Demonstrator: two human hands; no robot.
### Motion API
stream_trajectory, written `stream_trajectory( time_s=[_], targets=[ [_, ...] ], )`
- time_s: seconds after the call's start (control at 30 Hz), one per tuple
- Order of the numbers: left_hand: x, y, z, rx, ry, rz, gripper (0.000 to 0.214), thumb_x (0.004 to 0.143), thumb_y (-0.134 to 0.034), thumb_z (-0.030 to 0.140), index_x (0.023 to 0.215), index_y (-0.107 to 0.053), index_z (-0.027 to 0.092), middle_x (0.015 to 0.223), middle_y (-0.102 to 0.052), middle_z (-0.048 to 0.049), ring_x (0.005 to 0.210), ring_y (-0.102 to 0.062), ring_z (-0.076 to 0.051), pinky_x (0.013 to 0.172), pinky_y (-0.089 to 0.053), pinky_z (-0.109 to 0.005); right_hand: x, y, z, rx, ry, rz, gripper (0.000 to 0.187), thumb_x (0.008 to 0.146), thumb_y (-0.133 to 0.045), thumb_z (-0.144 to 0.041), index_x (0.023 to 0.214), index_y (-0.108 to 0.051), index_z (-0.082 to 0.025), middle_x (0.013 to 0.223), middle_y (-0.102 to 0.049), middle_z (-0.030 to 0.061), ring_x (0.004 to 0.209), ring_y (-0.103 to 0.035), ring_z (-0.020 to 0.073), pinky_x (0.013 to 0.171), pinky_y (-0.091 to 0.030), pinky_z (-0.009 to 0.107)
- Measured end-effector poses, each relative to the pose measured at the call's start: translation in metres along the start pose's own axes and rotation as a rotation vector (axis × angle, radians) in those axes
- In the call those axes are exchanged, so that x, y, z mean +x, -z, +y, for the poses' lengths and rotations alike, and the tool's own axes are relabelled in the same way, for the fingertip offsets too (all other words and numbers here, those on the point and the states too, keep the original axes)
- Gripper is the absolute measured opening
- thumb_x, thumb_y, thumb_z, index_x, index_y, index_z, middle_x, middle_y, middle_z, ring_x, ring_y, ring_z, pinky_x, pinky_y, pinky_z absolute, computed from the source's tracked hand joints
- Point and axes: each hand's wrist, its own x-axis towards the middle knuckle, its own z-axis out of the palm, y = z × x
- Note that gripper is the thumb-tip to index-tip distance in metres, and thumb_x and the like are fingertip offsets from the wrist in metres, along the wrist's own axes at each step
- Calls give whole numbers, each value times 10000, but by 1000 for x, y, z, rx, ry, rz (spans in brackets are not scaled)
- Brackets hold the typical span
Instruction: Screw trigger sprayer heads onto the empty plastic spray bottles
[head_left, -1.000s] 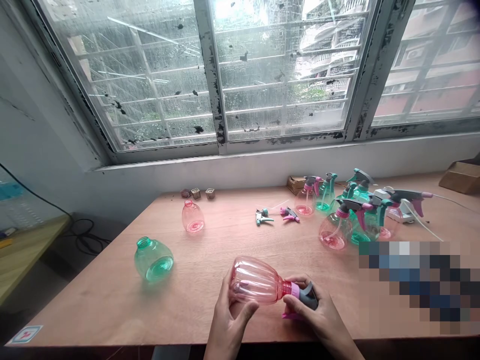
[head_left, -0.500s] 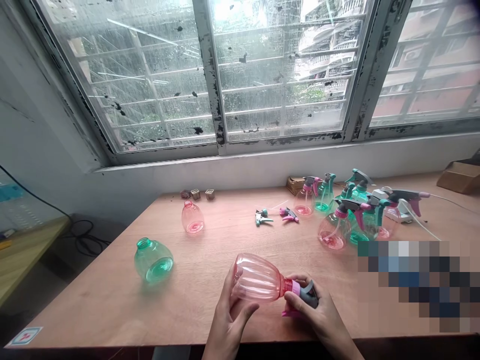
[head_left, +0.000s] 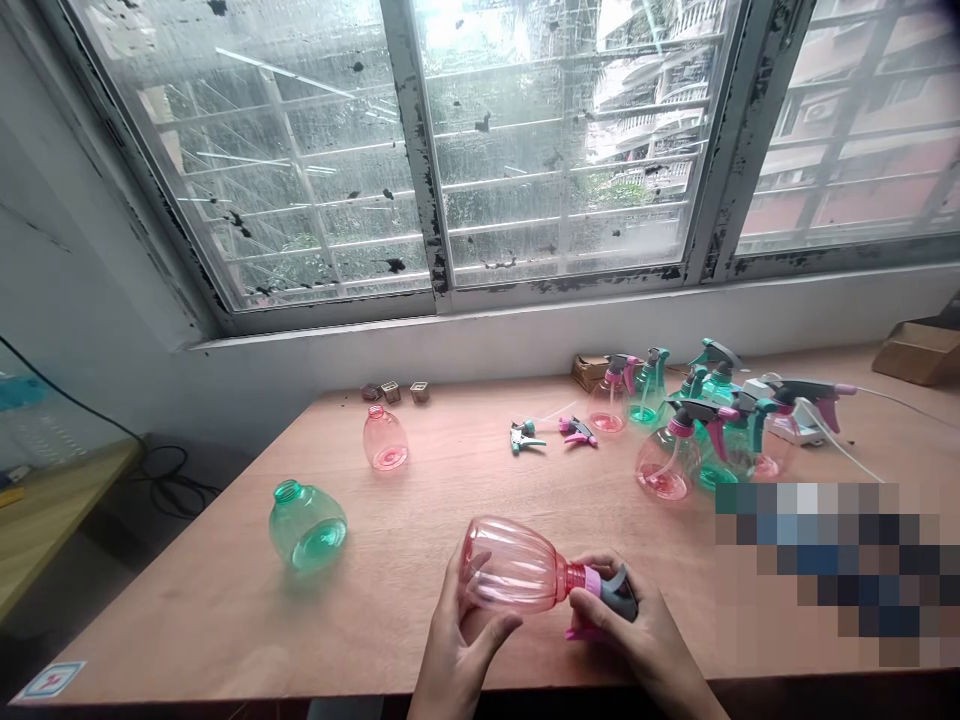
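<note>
A clear pink spray bottle (head_left: 513, 566) lies sideways between my hands over the table's front part, its base to the left. My left hand (head_left: 466, 632) cups the base, with fingers behind it and the thumb below. My right hand (head_left: 626, 625) grips the grey and pink spray head (head_left: 616, 592) at the bottle's neck; its pink trigger points down, partly hidden. To the left stand an uncapped green bottle (head_left: 307, 525) and, farther back, an uncapped pink bottle (head_left: 385, 440). Two loose spray heads lie behind my hands, one green and grey (head_left: 525, 437), one pink and grey (head_left: 577, 432).
Several assembled spray bottles (head_left: 667, 460) crowd the table's right side, near a white cable and a cardboard box (head_left: 919, 352). Small brown blocks (head_left: 420, 392) sit along the back edge below the window. A printed marker (head_left: 51, 681) lies at the front left corner.
The pink bottle's base has dipped slightly, and my left hand moved a little with it. My right hand keeps its grip on the spray head.
</note>
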Motion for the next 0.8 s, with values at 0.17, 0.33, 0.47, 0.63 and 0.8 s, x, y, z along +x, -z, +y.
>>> stream_trajectory(
  time_s=[0.17, 0.33, 0.47, 0.63, 0.8],
  targets=[
    [0, -3, 5, 36, -47, 33, 780, 815, -800, 448, 1513, -470, 338, 1527, -569, -76, 1371, -569, -334, 1186, -417, -446, 1, 2, 1, 32, -2, 7, 413, 781, -862, -502, 982, -703, -178, 658, -705, 7, 577, -661, 184, 622, -635, 346],
    [0, -5, -1, 78, -47, 94, 853, 759, -827, 516, 1503, -482, 282, 1463, -617, -108, 1357, -576, -354, 1189, -407, -457, -1, 0, 0, 22, 1, -7, 432, 761, -874, -507, 989, -700, -185, 708, -711, 4, 582, -681, 191, 625, -643, 359],
    [1, -7, -7, -10, -42, 145, 1018, 735, -841, 560, 1564, -354, 225, 1492, -574, -183, 1346, -578, -378, 1187, -394, -490, -2, -3, 1, 0, -5, -28, 431, 744, -889, -497, 981, -697, -193, 800, -715, 16, 614, -685, 190, 596, -647, 344],
    [1, -11, 3, -33, -59, 172, 898, 770, -790, 611, 1495, -453, 203, 1439, -619, -172, 1353, -574, -370, 1124, -472, -434, -1, -4, 3, -62, 7, -34, 413, 718, -905, -493, 936, -718, -197, 827, -696, 22, 642, -659, 185, 585, -639, 318],
    [0, -14, 15, -61, -29, 174, 776, 793, -775, 594, 1430, -543, 217, 1394, -668, -134, 1335, -600, -354, 1120, -488, -425, 0, -5, 2, -96, 15, -39, 405, 707, -905, -501, 899, -727, -193, 816, -689, 22, 686, -647, 197, 593, -639, 310]
  ],
)
